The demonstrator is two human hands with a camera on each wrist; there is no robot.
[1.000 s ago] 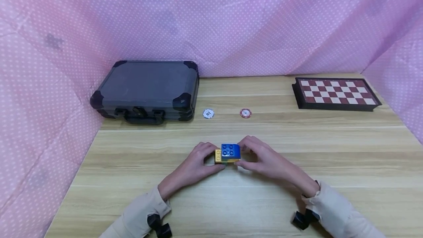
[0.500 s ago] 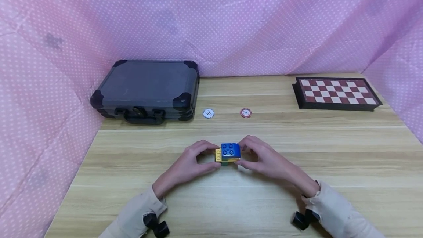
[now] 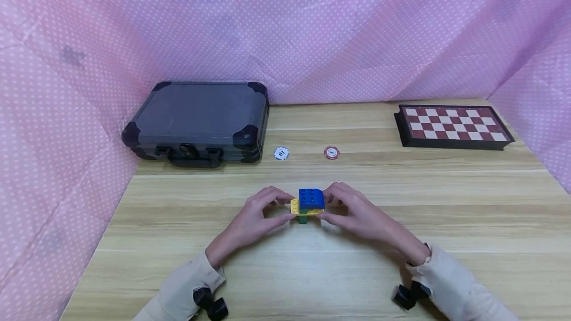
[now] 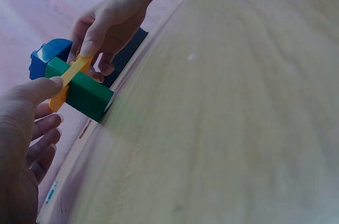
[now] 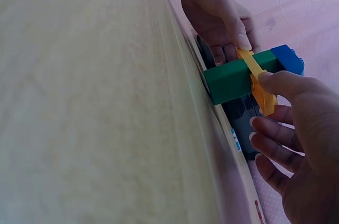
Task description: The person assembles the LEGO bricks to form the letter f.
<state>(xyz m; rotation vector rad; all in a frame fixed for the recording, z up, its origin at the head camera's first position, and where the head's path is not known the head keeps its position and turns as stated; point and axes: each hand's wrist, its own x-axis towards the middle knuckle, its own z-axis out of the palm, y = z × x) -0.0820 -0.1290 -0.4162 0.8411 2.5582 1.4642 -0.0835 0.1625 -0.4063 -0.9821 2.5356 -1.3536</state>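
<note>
Pinching block stack [image 3: 307,205] between my left hand [image 3: 256,217] at 9 o'clock and right hand [image 3: 354,214] at 3, lifting it off table [image 3: 401,261] centre; uneven squeeze risking yellow plate [image 4: 71,78] popping loose.

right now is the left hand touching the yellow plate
Touching: in the left wrist view the left hand's thumb presses the yellow plate's end.

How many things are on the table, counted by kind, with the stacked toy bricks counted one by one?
Toy bricks: 3, blue brick, yellow plate, green brick
Poker chips: 2, white chip, red chip
Cases: 1, grey case
Chessboards: 1, folded chessboard
Total: 7
</note>
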